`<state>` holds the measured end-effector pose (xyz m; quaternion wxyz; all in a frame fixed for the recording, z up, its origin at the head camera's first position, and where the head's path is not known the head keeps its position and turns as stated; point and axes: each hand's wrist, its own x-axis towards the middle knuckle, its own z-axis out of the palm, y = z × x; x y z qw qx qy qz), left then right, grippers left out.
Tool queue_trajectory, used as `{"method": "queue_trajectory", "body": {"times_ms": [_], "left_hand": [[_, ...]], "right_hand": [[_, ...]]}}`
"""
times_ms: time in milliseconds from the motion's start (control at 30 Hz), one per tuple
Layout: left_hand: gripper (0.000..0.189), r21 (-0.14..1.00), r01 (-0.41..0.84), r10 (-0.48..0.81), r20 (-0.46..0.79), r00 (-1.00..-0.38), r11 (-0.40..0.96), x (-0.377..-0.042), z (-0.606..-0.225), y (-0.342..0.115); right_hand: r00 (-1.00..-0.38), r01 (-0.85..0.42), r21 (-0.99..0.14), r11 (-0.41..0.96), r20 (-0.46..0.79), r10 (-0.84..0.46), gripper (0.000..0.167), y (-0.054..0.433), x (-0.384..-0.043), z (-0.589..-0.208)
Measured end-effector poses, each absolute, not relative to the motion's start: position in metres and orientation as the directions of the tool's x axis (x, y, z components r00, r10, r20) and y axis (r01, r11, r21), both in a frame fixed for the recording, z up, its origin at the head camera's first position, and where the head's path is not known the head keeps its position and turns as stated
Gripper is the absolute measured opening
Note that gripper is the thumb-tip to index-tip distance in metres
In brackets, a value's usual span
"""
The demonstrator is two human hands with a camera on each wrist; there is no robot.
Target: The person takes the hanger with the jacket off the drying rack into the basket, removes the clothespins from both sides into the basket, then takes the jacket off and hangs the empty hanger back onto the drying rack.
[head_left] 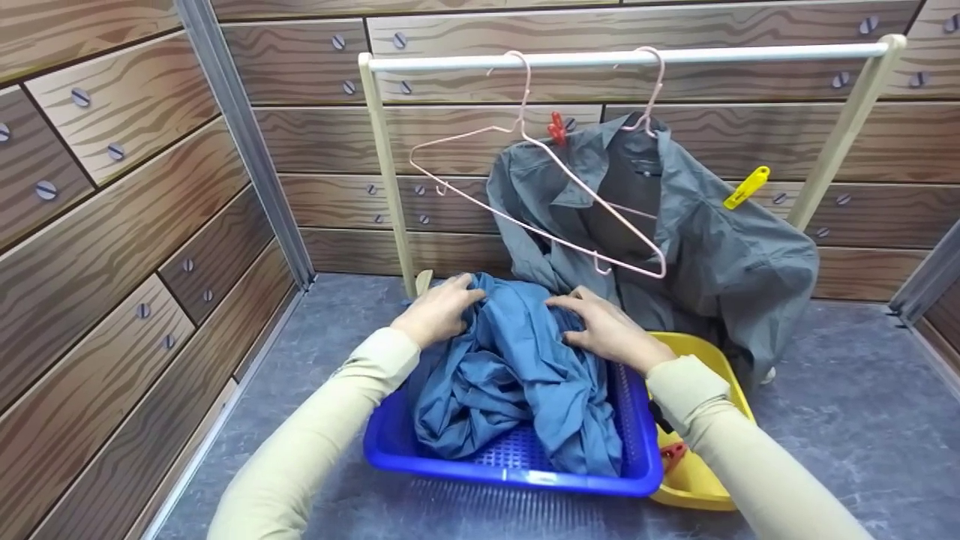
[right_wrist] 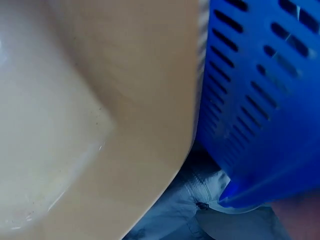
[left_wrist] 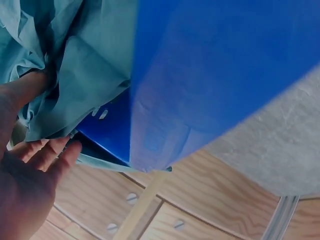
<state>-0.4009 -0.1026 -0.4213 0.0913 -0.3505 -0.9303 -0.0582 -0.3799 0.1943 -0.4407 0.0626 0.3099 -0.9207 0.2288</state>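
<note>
A crumpled blue cloth garment [head_left: 502, 360] lies in a blue perforated basket [head_left: 510, 480]. My left hand [head_left: 442, 309] is at the garment's far left side, fingers touching it. In the left wrist view, the thumb of the left hand [left_wrist: 25, 195] reaches into the folds of the garment [left_wrist: 100, 65], while the other fingers extend at its lower edge. On the opposite side, my right hand [head_left: 611, 330] has its thumb and fingers spread apart, fingertips right at the cloth. Only a blurred bit of that right hand [right_wrist: 295, 215] shows at the right wrist view's corner.
Behind the basket, a rack [head_left: 705, 55] carries a bare pink hanger [head_left: 540, 240] and a grey shirt [head_left: 735, 247] on another hanger. Red [head_left: 556, 129] and yellow [head_left: 748, 187] clothespins are on the shirt. A yellow basin [head_left: 701, 480] with clothespins inside stands right of the basket.
</note>
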Motion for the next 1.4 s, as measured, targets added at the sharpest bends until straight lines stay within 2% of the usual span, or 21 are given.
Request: {"method": "queue_trajectory", "body": {"times_ms": [233, 367, 567, 733, 900, 1000, 1200, 1400], "left_hand": [[0.023, 0.042, 0.670, 0.631, 0.296, -0.717, 0.742, -0.406, -0.422, -0.101], [0.021, 0.058, 0.670, 0.620, 0.326, -0.713, 0.740, -0.403, -0.421, -0.102], [0.021, 0.064, 0.707, 0.642, 0.369, -0.672, 0.704, -0.395, -0.418, -0.109], [0.019, 0.141, 0.718, 0.612, 0.428, -0.665, 0.682, -0.388, -0.415, -0.119], [0.021, 0.219, 0.722, 0.566, 0.490, -0.663, 0.656, -0.387, -0.413, -0.128], [0.021, 0.273, 0.709, 0.531, 0.503, -0.681, 0.651, -0.387, -0.413, -0.132], [0.020, 0.406, 0.682, 0.440, 0.542, -0.716, 0.609, -0.386, -0.413, -0.136], [0.019, 0.534, 0.638, 0.322, 0.569, -0.756, 0.555, -0.384, -0.408, -0.135]], "right_hand": [[-0.783, -0.598, -0.288, 0.748, 0.409, -0.468, 0.029, 0.191, -0.385, -0.441], [-0.790, -0.562, -0.250, 0.789, 0.446, -0.421, 0.021, 0.191, -0.384, -0.439], [-0.786, -0.568, -0.295, 0.768, 0.473, -0.399, 0.013, 0.193, -0.385, -0.442], [-0.815, -0.547, -0.409, 0.730, 0.459, -0.354, 0.012, 0.196, -0.384, -0.444], [-0.923, -0.381, -0.671, 0.636, 0.314, -0.223, 0.009, 0.200, -0.380, -0.445], [-0.952, -0.306, -0.784, 0.539, 0.253, -0.172, 0.008, 0.200, -0.379, -0.447], [-0.960, -0.278, -0.885, 0.374, 0.249, -0.125, 0.012, 0.202, -0.377, -0.448], [-0.954, -0.299, -0.929, 0.220, 0.282, -0.105, 0.017, 0.203, -0.369, -0.436]]}}
